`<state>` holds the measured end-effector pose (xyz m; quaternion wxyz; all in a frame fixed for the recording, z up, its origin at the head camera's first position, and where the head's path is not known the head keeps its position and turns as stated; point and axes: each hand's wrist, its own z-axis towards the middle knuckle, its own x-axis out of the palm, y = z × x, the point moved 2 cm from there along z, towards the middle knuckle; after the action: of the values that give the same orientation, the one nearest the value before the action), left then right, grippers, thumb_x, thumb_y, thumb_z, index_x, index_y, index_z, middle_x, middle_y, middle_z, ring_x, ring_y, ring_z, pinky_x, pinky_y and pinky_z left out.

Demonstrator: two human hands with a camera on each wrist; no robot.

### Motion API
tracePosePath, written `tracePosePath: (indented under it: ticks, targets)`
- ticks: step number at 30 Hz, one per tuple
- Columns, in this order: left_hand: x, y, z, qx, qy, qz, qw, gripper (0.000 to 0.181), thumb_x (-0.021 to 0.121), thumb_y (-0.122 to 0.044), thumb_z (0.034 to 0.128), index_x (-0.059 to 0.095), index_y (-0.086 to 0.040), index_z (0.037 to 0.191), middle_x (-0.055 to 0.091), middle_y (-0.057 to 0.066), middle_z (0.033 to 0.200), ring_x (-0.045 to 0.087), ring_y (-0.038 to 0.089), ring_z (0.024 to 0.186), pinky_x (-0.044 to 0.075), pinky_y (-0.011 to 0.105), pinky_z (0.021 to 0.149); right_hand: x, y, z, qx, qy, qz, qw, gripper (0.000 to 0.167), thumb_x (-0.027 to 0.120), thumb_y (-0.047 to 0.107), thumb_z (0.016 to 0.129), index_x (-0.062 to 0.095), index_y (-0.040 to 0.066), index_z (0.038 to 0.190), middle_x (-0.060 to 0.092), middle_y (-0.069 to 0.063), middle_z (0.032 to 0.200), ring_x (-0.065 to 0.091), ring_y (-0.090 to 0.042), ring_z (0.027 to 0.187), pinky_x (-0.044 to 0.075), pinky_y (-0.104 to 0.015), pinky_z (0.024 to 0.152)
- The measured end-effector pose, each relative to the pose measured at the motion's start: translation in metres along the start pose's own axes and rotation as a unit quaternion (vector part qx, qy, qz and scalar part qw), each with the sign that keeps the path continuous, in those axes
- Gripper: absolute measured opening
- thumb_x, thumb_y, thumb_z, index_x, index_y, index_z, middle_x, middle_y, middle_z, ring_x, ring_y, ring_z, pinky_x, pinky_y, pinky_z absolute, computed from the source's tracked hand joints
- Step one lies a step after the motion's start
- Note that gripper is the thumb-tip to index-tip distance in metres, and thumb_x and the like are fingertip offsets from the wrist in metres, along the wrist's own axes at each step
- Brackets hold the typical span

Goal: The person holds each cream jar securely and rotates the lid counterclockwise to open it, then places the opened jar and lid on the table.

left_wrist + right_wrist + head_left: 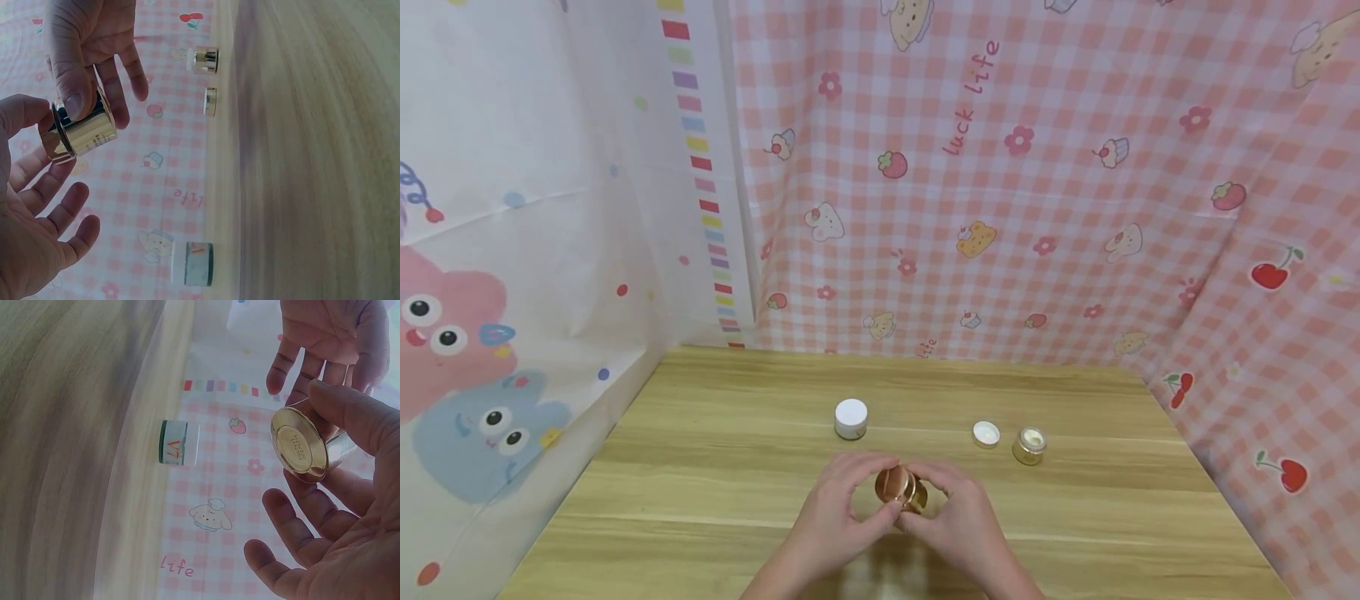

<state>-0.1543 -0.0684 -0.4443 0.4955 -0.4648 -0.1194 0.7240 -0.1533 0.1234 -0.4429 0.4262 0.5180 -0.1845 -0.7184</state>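
Observation:
Just above the table, a shiny gold cosmetic jar (pixel 915 495) is held tilted between two hands. My left hand (pixel 838 504) pinches its lid end (pixel 891 483) between thumb and fingers. From the other side, my right hand (pixel 958 510) pinches the jar's body with thumb and fingers. The right wrist view shows the jar's round base (pixel 300 445) with small stamped print on it. Whether the lid is loose or tight on the jar cannot be made out.
A white-lidded jar (pixel 851 419) marked "V7" stands beyond my left hand. Farther right lie a small lid (pixel 986 433), white inside up, and a small gold jar (pixel 1029 446) without its lid, pale content showing. Printed cloths (pixel 940 208) hang behind the wooden table (pixel 700 467).

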Motion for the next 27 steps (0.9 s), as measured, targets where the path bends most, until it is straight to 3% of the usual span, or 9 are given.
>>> tracePosePath:
  ticks: [17, 22, 27]
  targets:
    - [0.0002, 0.0013, 0.0003, -0.019, -0.010, -0.011, 0.9997, 0.042, 0.086, -0.022, 0.0877, 0.074, -0.017, 0.128, 0.076, -0.009, 0.128, 0.067, 0.015, 0.121, 0.057, 0.044, 0.104, 0.0007, -0.0018, 0.0001, -0.007, -0.005, -0.008, 0.9999, 0.047, 0.100, 0.016, 0.072, 0.082, 0.019, 0.115, 0.082, 0.005, 0.115, 0.076, -0.015, 0.110, 0.063, -0.040, 0.099]
    - [-0.0001, 0.0009, 0.0001, -0.024, -0.002, -0.011, 0.9996, 0.044, 0.085, -0.023, 0.0886, 0.073, -0.017, 0.130, 0.076, -0.009, 0.129, 0.066, 0.014, 0.120, 0.058, 0.043, 0.103, 0.0005, -0.0019, -0.0007, -0.009, -0.003, -0.003, 0.9999, 0.046, 0.099, 0.016, 0.072, 0.082, 0.022, 0.115, 0.082, 0.007, 0.115, 0.076, -0.014, 0.110, 0.063, -0.040, 0.099]
    - [-0.0007, 0.0011, -0.0009, -0.046, 0.023, -0.018, 0.9985, 0.047, 0.085, -0.026, 0.0902, 0.071, -0.018, 0.135, 0.074, -0.011, 0.131, 0.065, 0.012, 0.118, 0.058, 0.041, 0.102, 0.0005, -0.0020, -0.0013, -0.013, -0.002, -0.004, 0.9999, 0.046, 0.099, 0.017, 0.073, 0.082, 0.024, 0.115, 0.082, 0.008, 0.115, 0.075, -0.013, 0.110, 0.063, -0.039, 0.099]
